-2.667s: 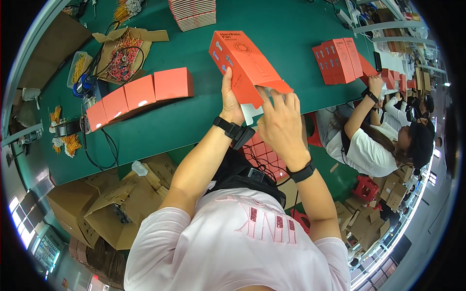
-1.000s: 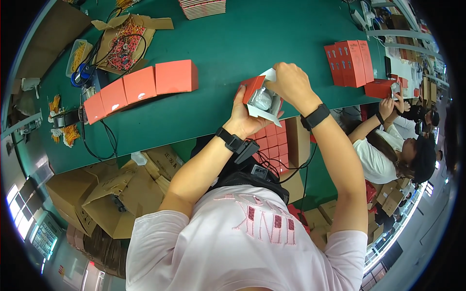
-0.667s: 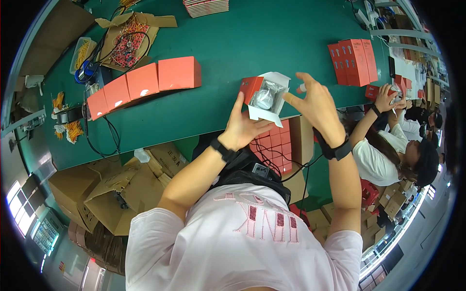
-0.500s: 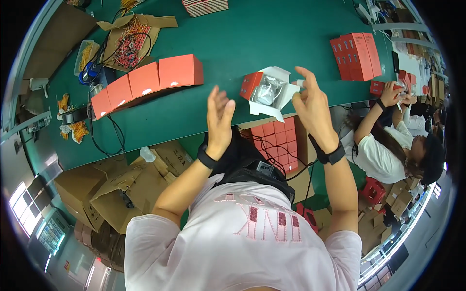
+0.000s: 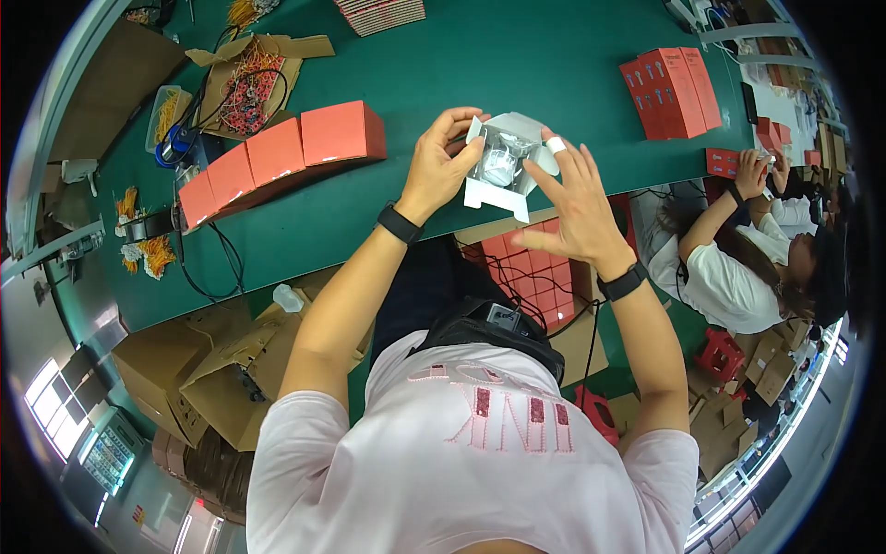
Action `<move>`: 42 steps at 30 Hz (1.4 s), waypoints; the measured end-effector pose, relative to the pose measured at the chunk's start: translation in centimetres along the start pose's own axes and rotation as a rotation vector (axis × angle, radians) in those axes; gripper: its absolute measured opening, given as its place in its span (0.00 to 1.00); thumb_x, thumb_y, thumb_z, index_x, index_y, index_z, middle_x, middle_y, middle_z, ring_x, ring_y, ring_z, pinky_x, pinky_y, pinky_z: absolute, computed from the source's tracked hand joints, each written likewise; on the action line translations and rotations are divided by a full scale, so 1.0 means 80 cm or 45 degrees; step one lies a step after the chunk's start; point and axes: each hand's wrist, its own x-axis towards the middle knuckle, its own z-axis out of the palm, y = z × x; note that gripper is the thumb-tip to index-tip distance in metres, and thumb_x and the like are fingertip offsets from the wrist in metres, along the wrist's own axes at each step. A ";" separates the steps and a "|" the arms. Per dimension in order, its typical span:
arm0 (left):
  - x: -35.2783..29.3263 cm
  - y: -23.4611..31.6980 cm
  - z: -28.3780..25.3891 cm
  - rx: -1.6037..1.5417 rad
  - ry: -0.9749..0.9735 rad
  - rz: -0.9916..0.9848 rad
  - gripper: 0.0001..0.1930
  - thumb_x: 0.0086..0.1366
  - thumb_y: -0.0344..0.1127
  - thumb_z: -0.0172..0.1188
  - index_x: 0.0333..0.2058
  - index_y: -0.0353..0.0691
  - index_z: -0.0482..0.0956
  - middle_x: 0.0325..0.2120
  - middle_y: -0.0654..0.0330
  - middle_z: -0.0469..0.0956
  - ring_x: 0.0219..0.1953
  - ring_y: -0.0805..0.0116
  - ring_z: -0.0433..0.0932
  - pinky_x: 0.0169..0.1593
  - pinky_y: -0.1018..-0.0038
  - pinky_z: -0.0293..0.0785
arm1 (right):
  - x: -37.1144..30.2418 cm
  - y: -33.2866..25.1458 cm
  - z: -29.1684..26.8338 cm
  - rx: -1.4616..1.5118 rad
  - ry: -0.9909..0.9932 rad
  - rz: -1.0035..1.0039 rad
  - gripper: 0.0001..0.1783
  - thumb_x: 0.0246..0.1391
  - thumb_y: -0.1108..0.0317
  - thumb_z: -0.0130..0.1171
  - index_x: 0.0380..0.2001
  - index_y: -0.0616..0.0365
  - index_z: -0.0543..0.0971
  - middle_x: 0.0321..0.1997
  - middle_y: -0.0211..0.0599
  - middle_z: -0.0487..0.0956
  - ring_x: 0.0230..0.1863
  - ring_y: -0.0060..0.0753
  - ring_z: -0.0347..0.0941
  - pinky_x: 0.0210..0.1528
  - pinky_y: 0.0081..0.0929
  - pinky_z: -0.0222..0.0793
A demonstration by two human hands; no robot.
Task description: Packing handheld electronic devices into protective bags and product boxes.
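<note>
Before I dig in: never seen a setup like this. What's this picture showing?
No robot: these are a person's bare hands, seen by a fisheye camera on that person's head, looking down, so straight edges bend near the rim. The left hand is at the left side of an open box; whether it grips is hard to tell. The right hand, fingers spread, is at the other side. Inside sits a clear-wrapped item. On the green table are four red boxes to the left, upright red boxes to the right, where a co-worker sits.
</note>
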 end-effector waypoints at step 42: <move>-0.064 -0.004 0.005 0.756 -0.014 0.492 0.38 0.41 0.38 0.74 0.54 0.39 0.72 0.58 0.50 0.67 0.59 0.48 0.70 0.58 0.59 0.74 | 0.022 -0.018 0.069 0.293 0.303 -0.019 0.27 0.51 0.73 0.69 0.57 0.54 0.79 0.50 0.45 0.77 0.43 0.43 0.78 0.46 0.31 0.74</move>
